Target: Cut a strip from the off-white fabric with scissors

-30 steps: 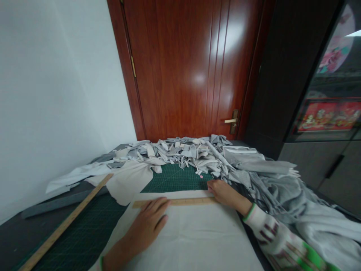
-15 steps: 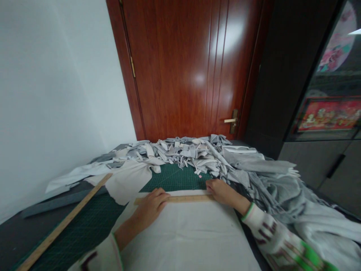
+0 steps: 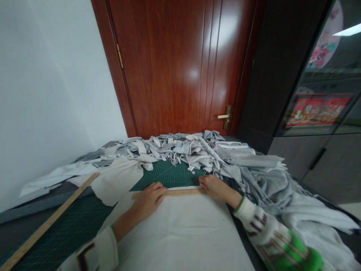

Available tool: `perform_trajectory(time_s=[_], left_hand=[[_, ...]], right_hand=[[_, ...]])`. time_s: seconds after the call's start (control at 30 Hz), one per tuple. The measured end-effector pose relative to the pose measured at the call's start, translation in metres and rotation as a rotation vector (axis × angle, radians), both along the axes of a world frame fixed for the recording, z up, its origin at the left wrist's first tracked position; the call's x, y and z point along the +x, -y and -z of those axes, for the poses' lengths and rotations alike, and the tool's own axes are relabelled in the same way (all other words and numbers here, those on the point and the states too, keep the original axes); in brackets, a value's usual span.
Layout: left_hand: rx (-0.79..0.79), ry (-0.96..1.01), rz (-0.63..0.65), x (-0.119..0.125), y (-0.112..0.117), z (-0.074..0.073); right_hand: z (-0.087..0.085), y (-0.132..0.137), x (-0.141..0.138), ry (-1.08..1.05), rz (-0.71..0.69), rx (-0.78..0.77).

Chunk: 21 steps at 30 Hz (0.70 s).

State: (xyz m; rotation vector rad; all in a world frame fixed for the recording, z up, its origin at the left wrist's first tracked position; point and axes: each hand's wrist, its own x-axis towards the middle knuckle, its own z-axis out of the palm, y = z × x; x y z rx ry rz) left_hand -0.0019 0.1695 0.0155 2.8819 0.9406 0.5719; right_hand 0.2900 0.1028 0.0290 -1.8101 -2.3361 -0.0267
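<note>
A large piece of off-white fabric [image 3: 180, 233] lies spread before me on a green cutting mat [image 3: 169, 175]. Across its far edge runs a short wooden ruler [image 3: 184, 192]. My left hand [image 3: 150, 197] presses on the left part of this ruler, its fingers together and bent over the wood. At the ruler's right end my right hand [image 3: 213, 185] is closed, with the fingertips by the fabric's far edge. Whatever those fingers hold, if anything, is hidden.
Fabric scraps [image 3: 180, 148] are heaped along the far side. More grey and white cloth [image 3: 267, 188] piles up on the right. A long wooden ruler [image 3: 53, 220] slants across the mat at left, its far end on a loose cloth piece [image 3: 118, 178]. Behind stands a door [image 3: 169, 67].
My view has turned slightly right, so everything appears farther left and a little higher. Both hands keep nearly the same places at the short ruler.
</note>
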Motion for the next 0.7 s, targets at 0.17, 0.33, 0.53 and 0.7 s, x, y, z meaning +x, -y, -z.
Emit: perform_trajectory(time_s=[0.17, 0.33, 0.53, 0.7], left_hand=[[0.013, 0.019, 0.009, 0.001, -0.004, 0.002], [0.049, 0.035, -0.003, 0.005, 0.005, 0.006], [0.046, -0.024, 0.161, 0.027, 0.045, 0.009], [0.004, -0.160, 0.252, 0.046, 0.062, 0.003]], right_hand=[[-0.002, 0.000, -0.001, 0.006, 0.006, -0.001], [-0.002, 0.001, -0.001, 0.013, 0.009, 0.001], [-0.002, 0.001, -0.001, 0.009, -0.006, -0.002], [0.000, 0.000, 0.000, 0.006, -0.004, 0.004]])
